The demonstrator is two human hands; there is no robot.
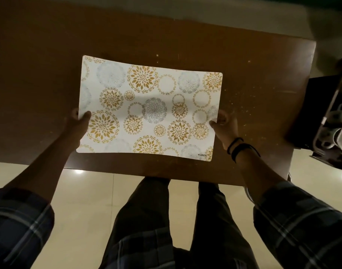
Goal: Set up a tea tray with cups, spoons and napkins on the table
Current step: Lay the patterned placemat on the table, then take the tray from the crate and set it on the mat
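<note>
A white placemat point(149, 107) printed with gold and grey flower circles lies spread over the middle of the brown wooden table point(40, 78). My left hand point(80, 121) pinches its left edge, thumb on top. My right hand point(223, 124), with black bands on the wrist, pinches the right edge. The mat sags slightly between the two hands. At the far right, off the table, several white cups point(338, 121) rest in a rack.
A dark stand or low surface point(309, 113) sits beside the table's right end and holds the rack. Crumbs speckle the table's right part. Pale glossy floor tiles point(88, 200) lie below the near table edge, where my legs stand.
</note>
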